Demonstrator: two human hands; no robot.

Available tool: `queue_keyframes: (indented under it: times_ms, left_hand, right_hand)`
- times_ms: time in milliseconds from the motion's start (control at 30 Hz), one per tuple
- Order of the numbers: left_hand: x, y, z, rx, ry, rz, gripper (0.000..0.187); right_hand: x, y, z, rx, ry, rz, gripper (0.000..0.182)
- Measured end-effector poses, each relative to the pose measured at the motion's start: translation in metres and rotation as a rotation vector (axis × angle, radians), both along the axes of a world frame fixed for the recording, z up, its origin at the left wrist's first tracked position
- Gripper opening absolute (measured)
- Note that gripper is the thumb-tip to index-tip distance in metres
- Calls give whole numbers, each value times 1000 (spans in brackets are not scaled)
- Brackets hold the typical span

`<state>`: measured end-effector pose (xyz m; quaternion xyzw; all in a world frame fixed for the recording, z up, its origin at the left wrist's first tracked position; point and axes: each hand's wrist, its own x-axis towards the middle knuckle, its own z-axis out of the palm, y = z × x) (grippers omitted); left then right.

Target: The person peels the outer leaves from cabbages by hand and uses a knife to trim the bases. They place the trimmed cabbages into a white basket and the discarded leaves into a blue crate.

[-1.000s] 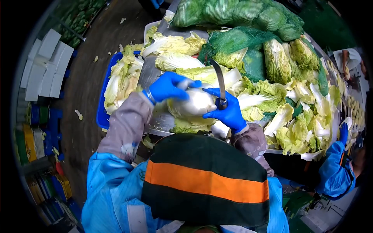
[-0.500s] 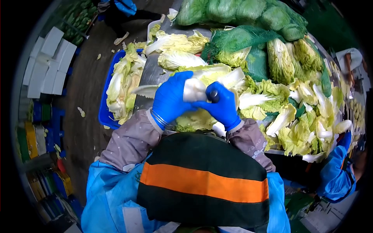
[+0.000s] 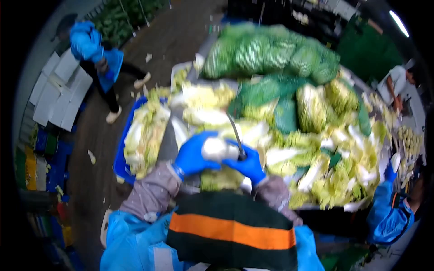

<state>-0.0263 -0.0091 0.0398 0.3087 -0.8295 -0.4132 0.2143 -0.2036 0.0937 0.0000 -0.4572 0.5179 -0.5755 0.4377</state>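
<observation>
My left hand (image 3: 196,156), in a blue glove, is wrapped around a pale napa cabbage (image 3: 214,149) whose rounded white end faces me. Beside it, my right hand (image 3: 248,166), also gloved in blue, grips the dark handle of a knife (image 3: 235,130). The knife's thin blade points up and away over the leaves. The right fingers are close to the cabbage; blur hides whether they touch it. Loose cabbage leaves (image 3: 221,179) lie on the metal table (image 3: 168,147) under and around both hands.
A blue crate (image 3: 123,158) full of leaves stands left of the table. Green net sacks of cabbages (image 3: 266,56) lie at the back, with whole cabbages (image 3: 312,108) nearer. One person (image 3: 97,54) walks at left; another's gloved hand (image 3: 391,171) is at right.
The blade has swung from pointing left behind my left hand to pointing upward. Both hands appear lower in the tilted view. The person at left has come further into view.
</observation>
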Motion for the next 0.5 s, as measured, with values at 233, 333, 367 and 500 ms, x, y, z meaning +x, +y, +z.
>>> queue_keyframes:
  times_ms: [233,333,367,500]
  left_hand:
    - [27,-25,146,-81,628,60,84]
    - [24,-27,176,-436,912,63,89]
    - [16,-26,178,-583,971,63,84]
    - [-36,-1,134,-568,933,-42,67]
  right_hand:
    - [-58,18,-83,381,703,-418,47]
    - [-55,19,-23,306,674,-582,75]
    - [-54,17,-7,167,379,-533,76]
    - [-26,8,66,-204,-730,188,71]
